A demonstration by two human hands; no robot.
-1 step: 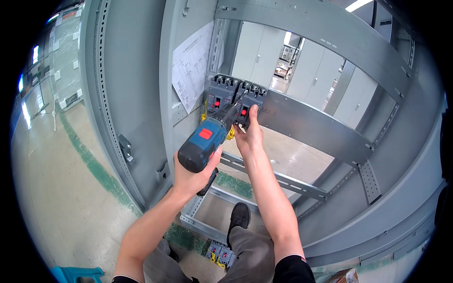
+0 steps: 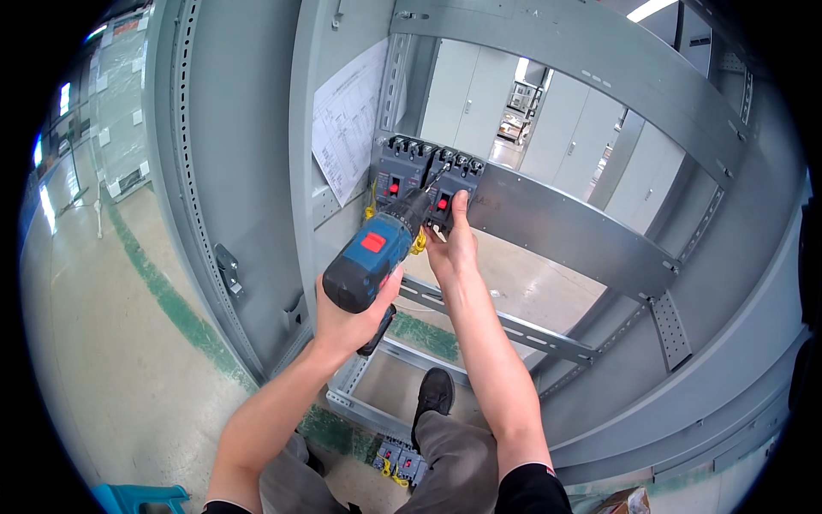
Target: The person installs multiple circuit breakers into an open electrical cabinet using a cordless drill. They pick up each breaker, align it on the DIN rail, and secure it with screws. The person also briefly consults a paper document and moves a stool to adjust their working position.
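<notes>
plainly, the hands are apart, each on its own thing: the left hand [image 2: 344,324] is wrapped round the grip of a blue-and-black drill [image 2: 368,257], and the right hand [image 2: 454,250] clasps the lower right edge of the right breaker [image 2: 461,176], thumb on its front. the drill's slim bit [image 2: 438,177] slants up over that breaker's face. the left breaker [image 2: 399,163] sits just beside it, both at the left end of a metal crossplate [image 2: 569,210]. farther back stand pale grey cabinets [image 2: 561,128].

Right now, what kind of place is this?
Probably an electrical-cabinet workshop: there's an open grey metal cabinet, two circuit breakers at its crossbar, and a cordless drill.
</notes>
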